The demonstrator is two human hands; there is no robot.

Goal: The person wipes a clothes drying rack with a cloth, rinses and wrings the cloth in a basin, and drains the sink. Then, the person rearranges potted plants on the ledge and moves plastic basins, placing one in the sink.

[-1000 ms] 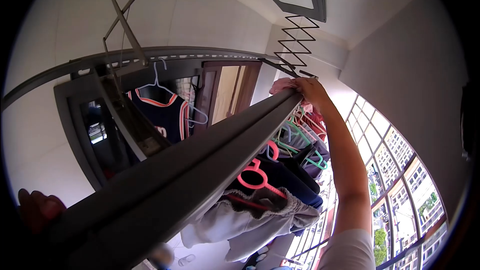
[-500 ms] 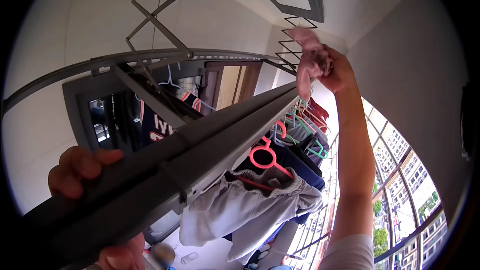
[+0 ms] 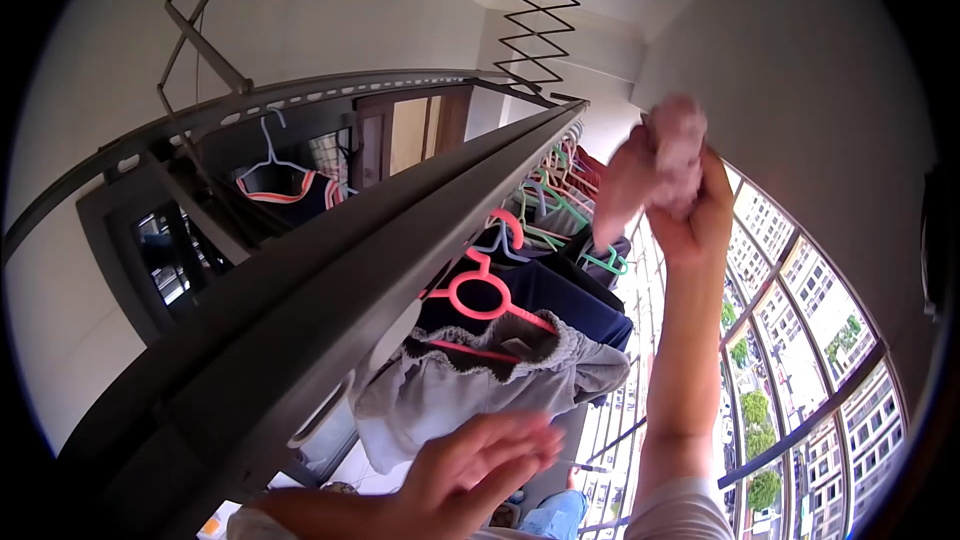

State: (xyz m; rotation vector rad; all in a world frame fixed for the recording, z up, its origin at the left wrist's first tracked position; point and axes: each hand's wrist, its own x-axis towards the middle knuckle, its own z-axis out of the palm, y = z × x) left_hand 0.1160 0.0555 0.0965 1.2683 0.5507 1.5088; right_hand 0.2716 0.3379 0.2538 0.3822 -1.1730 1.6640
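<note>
My right hand (image 3: pixel 692 215) is raised at the right of the drying rack, closed around a crumpled pink cloth (image 3: pixel 660 155) that hangs partly loose toward the rack. Low in the view, my left hand (image 3: pixel 485 465) has its fingers stretched out and holds nothing. It is in front of light grey shorts (image 3: pixel 470 400), which hang from a pink hanger (image 3: pixel 480 297) under the dark rack bar (image 3: pixel 330 285). I cannot tell whether the left hand touches the shorts.
Farther along the bar, dark garments (image 3: pixel 545 295) and several green hangers (image 3: pixel 560 205) hang close together. A dark jersey (image 3: pixel 290 195) hangs at the left. Scissor-type supports (image 3: pixel 540 35) hold the rack up. A barred window (image 3: pixel 800 340) lies to the right.
My left hand has let go of the rack bar and moved right, in front of the shorts. The pink cloth has come away from the bar's far end, closer to me. The view has shifted.
</note>
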